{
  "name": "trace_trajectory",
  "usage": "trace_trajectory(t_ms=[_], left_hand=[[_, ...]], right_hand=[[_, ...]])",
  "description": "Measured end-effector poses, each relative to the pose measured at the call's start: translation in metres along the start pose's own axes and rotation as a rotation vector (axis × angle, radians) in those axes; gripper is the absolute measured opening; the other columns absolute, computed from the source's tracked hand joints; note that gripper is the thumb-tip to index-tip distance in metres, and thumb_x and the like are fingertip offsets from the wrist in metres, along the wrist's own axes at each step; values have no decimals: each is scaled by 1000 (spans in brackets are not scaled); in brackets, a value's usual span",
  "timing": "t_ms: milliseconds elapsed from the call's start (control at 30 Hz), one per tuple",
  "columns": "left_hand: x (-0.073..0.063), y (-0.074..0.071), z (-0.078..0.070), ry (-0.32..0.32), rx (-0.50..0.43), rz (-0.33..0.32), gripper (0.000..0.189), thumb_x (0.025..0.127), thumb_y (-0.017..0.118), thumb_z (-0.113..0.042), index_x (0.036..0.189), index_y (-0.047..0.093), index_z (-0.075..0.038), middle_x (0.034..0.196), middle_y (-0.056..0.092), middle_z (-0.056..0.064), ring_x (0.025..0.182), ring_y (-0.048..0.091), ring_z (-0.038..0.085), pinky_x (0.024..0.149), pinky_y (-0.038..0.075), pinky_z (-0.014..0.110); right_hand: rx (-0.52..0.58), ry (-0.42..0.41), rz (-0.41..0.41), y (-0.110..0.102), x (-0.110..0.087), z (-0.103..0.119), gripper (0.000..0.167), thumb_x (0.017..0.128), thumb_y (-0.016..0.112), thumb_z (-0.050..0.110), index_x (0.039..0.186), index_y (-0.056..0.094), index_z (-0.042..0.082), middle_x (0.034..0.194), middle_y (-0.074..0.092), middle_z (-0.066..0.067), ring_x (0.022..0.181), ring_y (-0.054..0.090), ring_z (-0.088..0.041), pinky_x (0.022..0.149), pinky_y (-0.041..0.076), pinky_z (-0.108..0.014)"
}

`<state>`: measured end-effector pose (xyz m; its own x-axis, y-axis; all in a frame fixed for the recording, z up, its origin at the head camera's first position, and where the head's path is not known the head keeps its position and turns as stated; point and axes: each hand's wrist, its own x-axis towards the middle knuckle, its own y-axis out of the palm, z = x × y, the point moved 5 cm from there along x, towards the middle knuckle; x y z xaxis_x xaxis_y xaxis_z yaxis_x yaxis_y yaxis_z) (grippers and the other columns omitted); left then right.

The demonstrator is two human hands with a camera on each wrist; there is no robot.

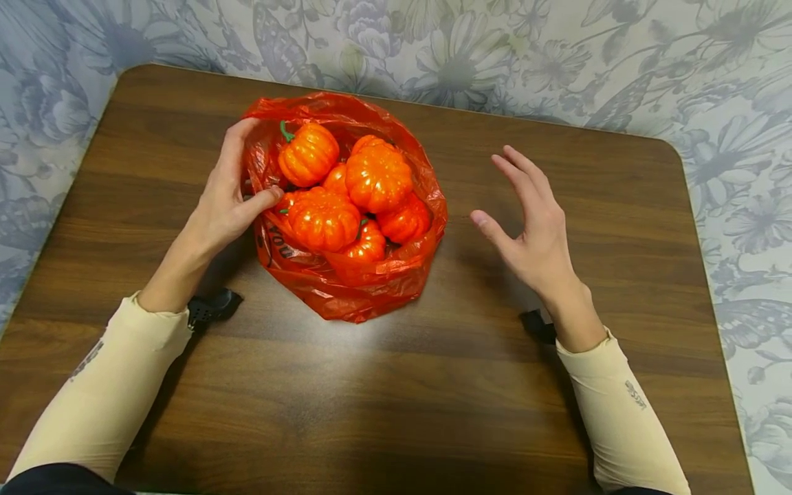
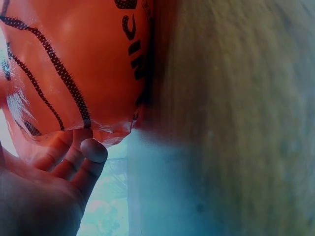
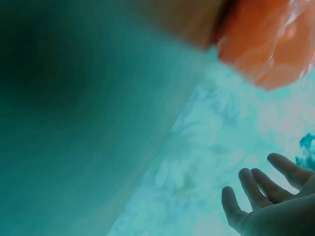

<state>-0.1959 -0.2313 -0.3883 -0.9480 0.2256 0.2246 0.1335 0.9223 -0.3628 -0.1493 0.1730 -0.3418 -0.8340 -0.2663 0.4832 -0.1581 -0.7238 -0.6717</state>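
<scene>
A red plastic bag [image 1: 353, 295] stands on the table with its mouth spread wide. Several small, glossy orange pumpkins [image 1: 379, 175] lie heaped inside, some with green stems. My left hand [image 1: 225, 189] grips the bag's left rim, its thumb over the edge by the pumpkins and its fingers on the outside. Dark printing shows on the bag's wall [image 2: 88, 64] in the left wrist view, where that hand [image 2: 49, 187] is at the rim. To the right of the bag, my right hand [image 1: 535, 234] is held apart from it, fingers spread and holding nothing.
The brown wooden table [image 1: 297, 412] has rounded far corners. Behind it rises a wall with floral wallpaper [image 1: 458, 55]. Black wrist straps [image 1: 213, 307] sit under both forearms, beside the cream sleeves [image 1: 105, 392].
</scene>
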Motion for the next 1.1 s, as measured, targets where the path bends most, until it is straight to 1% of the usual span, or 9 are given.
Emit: trace_trajectory(t_ms=[100, 300, 367, 467, 600, 700, 867, 967, 1100], left_hand=[[-1, -1, 1, -4, -1, 1, 88, 82, 69, -3, 160, 33, -17, 160, 41, 4, 139, 42, 16, 116, 32, 25], [-2, 1, 1, -18, -18, 0, 89, 81, 70, -1, 160, 33, -18, 160, 41, 4, 140, 42, 17, 117, 33, 26], [-3, 1, 1, -19, -16, 4, 90, 81, 70, 0, 160, 33, -18, 159, 41, 4, 139, 43, 16, 115, 34, 26], [-4, 1, 0, -22, -7, 17, 91, 81, 71, 0, 161, 32, -18, 159, 41, 4, 137, 44, 16, 113, 36, 25], [-6, 0, 0, -34, -4, 26, 91, 81, 71, 0, 161, 32, -19, 159, 41, 3, 137, 45, 16, 112, 37, 25], [-7, -1, 0, -41, -6, 20, 91, 81, 71, 0, 161, 32, -19, 159, 40, 2, 138, 43, 17, 113, 36, 26], [-11, -3, -1, -55, 11, 18, 90, 82, 71, 1, 161, 34, -20, 159, 41, 2, 136, 44, 17, 113, 36, 25], [-14, -6, -4, -67, 37, 17, 87, 84, 72, 0, 160, 37, -22, 158, 45, 2, 130, 50, 15, 107, 40, 23], [-21, -11, -5, -106, 84, 17, 80, 90, 74, -4, 160, 41, -26, 150, 55, 6, 113, 61, 8, 92, 48, 15]], right_hand=[[-49, 40, 4, -11, -7, -20, 74, 97, 68, 56, 155, 52, 12, 163, 46, -4, 151, 43, -25, 122, 36, -49], [-113, 163, 6, -40, -22, -45, 71, 98, 68, 52, 158, 49, 19, 165, 43, 0, 154, 37, -23, 123, 32, -55], [-139, 190, 4, -48, -28, -51, 70, 98, 68, 52, 158, 49, 19, 165, 43, -1, 155, 37, -24, 122, 32, -58], [-165, 198, -34, -59, -35, -55, 73, 98, 67, 55, 156, 51, 15, 164, 46, -5, 153, 39, -28, 122, 32, -59], [-186, 172, -89, -70, -38, -53, 78, 97, 65, 61, 155, 51, 11, 161, 50, -8, 151, 42, -33, 123, 32, -57], [-195, 168, -93, -74, -38, -52, 79, 97, 64, 62, 156, 50, 12, 161, 49, -9, 151, 42, -35, 123, 32, -57], [-188, 219, -74, -78, -48, -54, 77, 98, 59, 65, 156, 51, 14, 162, 48, -9, 152, 40, -34, 122, 29, -64], [-186, 252, -59, -82, -59, -57, 77, 99, 57, 66, 157, 51, 16, 163, 46, -9, 153, 38, -35, 122, 28, -66], [-200, 283, -29, -87, -72, -62, 76, 100, 57, 64, 159, 48, 18, 166, 43, -8, 154, 36, -37, 120, 27, -69]])
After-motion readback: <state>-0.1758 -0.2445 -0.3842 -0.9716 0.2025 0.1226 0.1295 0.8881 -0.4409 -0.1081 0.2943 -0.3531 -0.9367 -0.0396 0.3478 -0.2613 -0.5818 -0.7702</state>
